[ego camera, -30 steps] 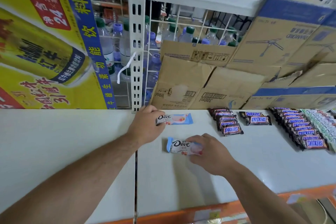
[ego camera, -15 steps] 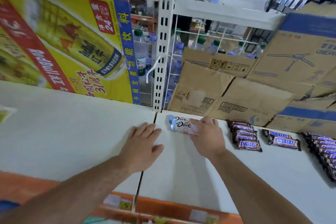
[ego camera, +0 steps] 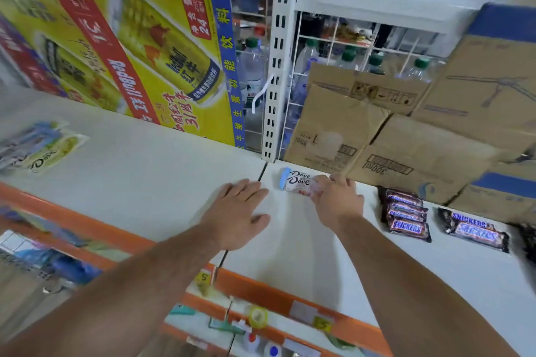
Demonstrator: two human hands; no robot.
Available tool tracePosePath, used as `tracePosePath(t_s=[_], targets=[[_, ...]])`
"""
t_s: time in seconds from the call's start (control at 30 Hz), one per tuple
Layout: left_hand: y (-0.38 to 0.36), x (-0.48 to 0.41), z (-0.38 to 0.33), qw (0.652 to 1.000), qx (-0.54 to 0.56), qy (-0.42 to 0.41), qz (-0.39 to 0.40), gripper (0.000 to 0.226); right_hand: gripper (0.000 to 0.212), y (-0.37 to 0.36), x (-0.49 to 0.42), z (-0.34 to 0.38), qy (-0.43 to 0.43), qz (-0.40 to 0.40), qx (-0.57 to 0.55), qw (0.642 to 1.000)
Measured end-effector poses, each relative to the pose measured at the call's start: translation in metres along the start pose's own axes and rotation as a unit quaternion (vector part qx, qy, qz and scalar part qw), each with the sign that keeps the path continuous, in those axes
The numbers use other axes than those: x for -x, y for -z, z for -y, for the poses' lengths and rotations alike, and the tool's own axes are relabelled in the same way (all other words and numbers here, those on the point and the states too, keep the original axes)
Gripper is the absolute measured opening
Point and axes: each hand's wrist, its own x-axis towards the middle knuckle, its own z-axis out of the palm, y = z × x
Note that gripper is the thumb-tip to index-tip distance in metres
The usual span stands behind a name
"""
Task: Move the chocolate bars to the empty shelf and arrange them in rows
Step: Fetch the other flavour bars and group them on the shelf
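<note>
Dove chocolate bars [ego camera: 298, 182], stacked at twelve o'clock on the white shelf [ego camera: 290, 240], could slide askew; right hand [ego camera: 338, 201] fingers press them, left hand [ego camera: 236, 211] lies flat, empty.

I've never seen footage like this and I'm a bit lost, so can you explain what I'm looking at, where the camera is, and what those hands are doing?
There is no machine here. A person wears a camera on the head, so the picture looks down along both forearms at a white shop shelf. The left hand lies flat and empty on the shelf. The right hand has its fingers on two Dove bars, one overlapping the other, near the back. Further right lie a row of Snickers bars and another Snickers pair. More Dove packs lie blurred at far left. Cardboard boxes stand behind.
</note>
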Motion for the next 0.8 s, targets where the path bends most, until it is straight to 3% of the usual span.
tracePosePath(t_s=[0.33, 0.5, 0.6, 0.67, 0.8], targets=[[-0.002, -0.002, -0.001, 1.0, 0.022, 0.017, -0.01, 0.068, 0.03, -0.008, -0.003, -0.008, -0.011, -0.018, -0.017, 1.0], [-0.003, -0.001, -0.001, 1.0, 0.016, 0.018, -0.008, 0.07, 0.041, -0.009, -0.001, -0.007, 0.002, -0.016, -0.004, 1.0], [-0.004, -0.001, 0.0, 1.0, 0.021, 0.021, -0.007, 0.069, 0.05, -0.006, 0.016, -0.003, 0.0, -0.076, -0.001, 0.997], [-0.005, -0.002, 0.001, 0.999, 0.024, 0.021, -0.01, 0.07, 0.044, -0.009, 0.034, 0.003, 0.017, -0.105, 0.018, 0.994], [-0.002, -0.006, 0.002, 0.997, 0.063, 0.023, 0.029, 0.073, 0.044, -0.013, 0.062, 0.024, 0.049, -0.04, 0.02, 0.998]])
